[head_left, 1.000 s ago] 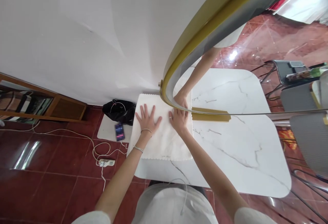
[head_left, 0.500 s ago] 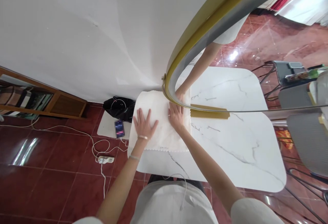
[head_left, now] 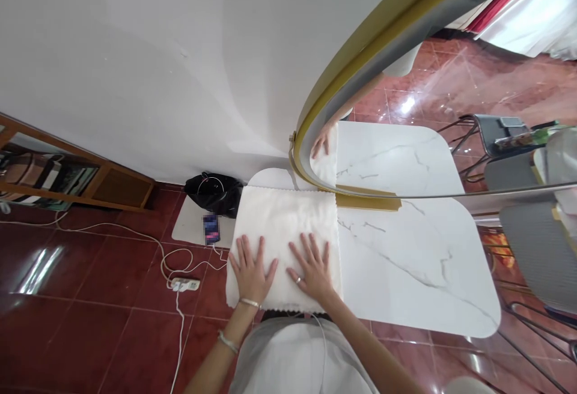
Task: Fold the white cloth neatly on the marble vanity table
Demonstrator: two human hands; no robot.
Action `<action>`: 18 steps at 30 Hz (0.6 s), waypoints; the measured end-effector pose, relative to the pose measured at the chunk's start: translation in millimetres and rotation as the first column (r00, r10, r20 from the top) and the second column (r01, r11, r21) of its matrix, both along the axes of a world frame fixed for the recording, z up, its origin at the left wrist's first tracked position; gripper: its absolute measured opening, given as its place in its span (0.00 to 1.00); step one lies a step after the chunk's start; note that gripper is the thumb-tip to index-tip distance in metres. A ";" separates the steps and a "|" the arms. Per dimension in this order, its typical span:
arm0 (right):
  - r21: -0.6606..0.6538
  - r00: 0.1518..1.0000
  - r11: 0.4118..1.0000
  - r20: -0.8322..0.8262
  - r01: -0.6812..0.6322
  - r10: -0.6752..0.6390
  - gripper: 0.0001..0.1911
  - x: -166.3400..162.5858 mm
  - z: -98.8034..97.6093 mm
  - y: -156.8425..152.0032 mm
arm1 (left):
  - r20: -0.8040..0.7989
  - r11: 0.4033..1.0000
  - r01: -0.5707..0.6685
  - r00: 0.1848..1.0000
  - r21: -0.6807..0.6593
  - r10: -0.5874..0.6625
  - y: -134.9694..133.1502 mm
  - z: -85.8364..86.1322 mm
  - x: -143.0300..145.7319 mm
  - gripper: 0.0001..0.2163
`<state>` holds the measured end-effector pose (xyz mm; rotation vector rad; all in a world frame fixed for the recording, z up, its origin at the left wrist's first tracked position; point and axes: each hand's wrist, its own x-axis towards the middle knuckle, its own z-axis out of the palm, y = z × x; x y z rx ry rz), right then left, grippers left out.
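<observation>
A white cloth (head_left: 283,217) with scalloped edges lies spread over the left end of the white marble-patterned table (head_left: 419,268). Flat on its left half rests my left hand (head_left: 251,274), fingers spread, a bracelet at the wrist. My right hand (head_left: 313,271), with a ring on one finger, presses flat on the right half, fingers apart. The near edge of the cloth reaches the table's front edge by my body. Nothing is gripped in either hand.
A gold-framed mirror (head_left: 315,100) leans over the table's back, its gold base (head_left: 369,200) on the tabletop. Left of the table are a black bag (head_left: 214,194), a phone (head_left: 211,229), a power strip (head_left: 186,284) with cables, and a wooden shelf (head_left: 119,190). Grey chairs (head_left: 536,250) stand right.
Both hands have moved toward my body, and the cloth has slid with them, baring a strip of table near the wall. My right hand has come away from the mirror's base.
</observation>
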<state>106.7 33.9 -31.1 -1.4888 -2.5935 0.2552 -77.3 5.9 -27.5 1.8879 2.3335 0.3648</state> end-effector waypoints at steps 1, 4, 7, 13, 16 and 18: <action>0.012 1.000 1.000 -0.002 0.002 -0.002 0.34 1.3 -2.3 15.0 | 0.008 1.000 0.002 1.000 -0.003 -0.002 12.8 -0.3 0.8 0.29; 0.055 1.000 0.998 -0.010 0.014 -0.013 0.31 4.5 -7.7 60.8 | 0.032 1.000 0.008 0.999 -0.006 -0.008 56.5 -1.8 2.6 0.30; 0.092 0.999 0.995 -0.025 0.045 -0.043 0.30 2.3 -11.4 92.1 | 0.044 1.000 0.023 0.999 0.013 -0.024 93.1 -3.7 0.9 0.31; 0.130 0.986 0.986 -0.139 0.105 -0.087 0.24 -25.5 -16.6 81.0 | 0.055 0.999 0.013 0.998 0.046 -0.015 97.3 -5.2 -15.7 0.28; 0.099 0.987 0.992 -0.137 -0.074 0.087 0.27 -37.0 -10.9 46.0 | 0.044 0.998 -0.052 0.998 0.039 0.050 66.5 -3.7 -24.8 0.28; 0.061 0.973 0.978 -0.108 -0.199 0.204 0.34 -38.1 -4.1 19.6 | 0.033 0.995 -0.086 0.996 0.044 0.084 39.1 -2.3 -26.6 0.28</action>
